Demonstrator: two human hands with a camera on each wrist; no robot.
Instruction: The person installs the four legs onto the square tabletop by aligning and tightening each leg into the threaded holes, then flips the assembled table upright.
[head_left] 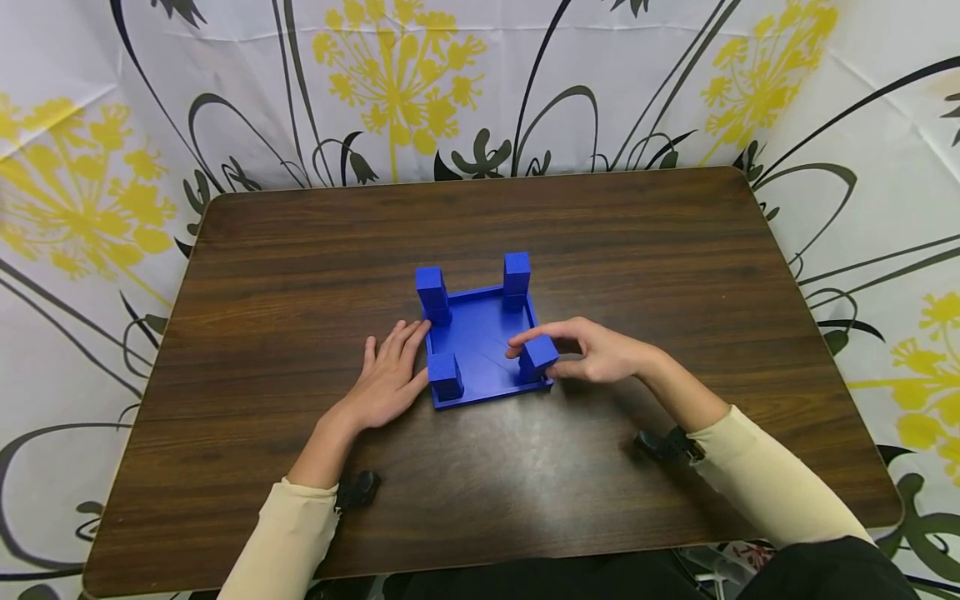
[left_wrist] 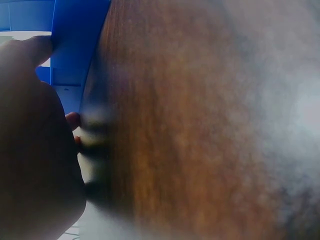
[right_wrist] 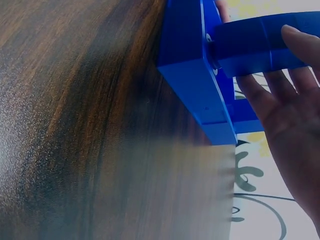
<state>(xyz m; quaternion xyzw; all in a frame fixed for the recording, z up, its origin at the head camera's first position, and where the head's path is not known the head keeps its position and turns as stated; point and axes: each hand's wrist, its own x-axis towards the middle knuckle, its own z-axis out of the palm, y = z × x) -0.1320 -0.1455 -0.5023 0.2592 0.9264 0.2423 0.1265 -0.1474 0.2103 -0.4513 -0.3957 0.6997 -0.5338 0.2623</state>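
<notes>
A blue square panel (head_left: 480,329) with a raised rim lies on the table, a square blue leg standing up at each corner. My right hand (head_left: 603,352) holds the near right leg (head_left: 539,357) between thumb and fingers; in the right wrist view the thumb lies on one face of that leg (right_wrist: 245,45) and the fingers on another. At the panel's left side my left hand (head_left: 386,383) rests with fingers extended, fingertips at the rim and thumb by the near left leg (head_left: 444,373). The far left leg (head_left: 431,287) and far right leg (head_left: 516,275) stand untouched.
The dark wooden table (head_left: 300,275) stretches around the panel on all sides. Behind it hangs a white cloth (head_left: 480,75) with yellow and grey flower prints. Each wrist wears a small black camera, one (head_left: 360,490) on the left and one (head_left: 663,444) on the right.
</notes>
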